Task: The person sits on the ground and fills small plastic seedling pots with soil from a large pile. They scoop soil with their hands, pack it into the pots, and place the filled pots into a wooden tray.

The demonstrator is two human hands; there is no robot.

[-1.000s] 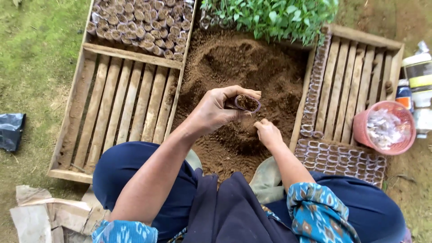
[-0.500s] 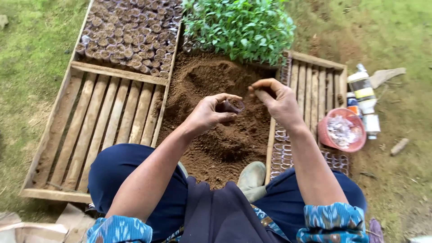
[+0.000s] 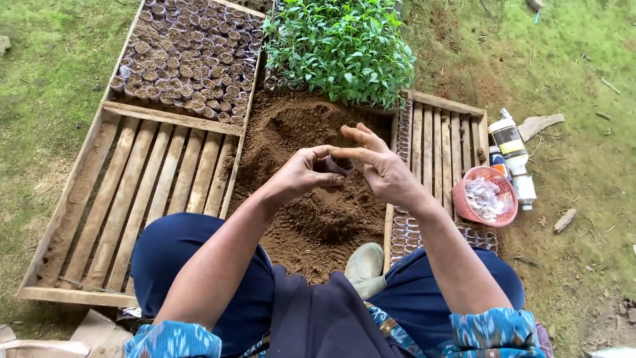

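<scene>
My left hand [image 3: 306, 174] is closed around a small soil-filled plastic seedling bag [image 3: 339, 164], held above the heap of brown soil [image 3: 311, 199]. My right hand [image 3: 379, 167] is right beside it, fingers spread, with one fingertip touching the top of the bag. Both hands hover over the soil heap between two wooden crates.
A slatted wooden crate [image 3: 152, 179] lies on the left, its far end packed with several filled bags [image 3: 189, 56]. Green seedlings [image 3: 341, 46] stand behind the soil. The right crate [image 3: 440, 142] holds empty bags [image 3: 424, 235]. A pink basket [image 3: 485, 197] and bottles [image 3: 513, 149] sit on grass.
The right hand rose from the soil, came to the bag and opened its fingers against its top. The left hand kept holding the bag. The view pulled back.
</scene>
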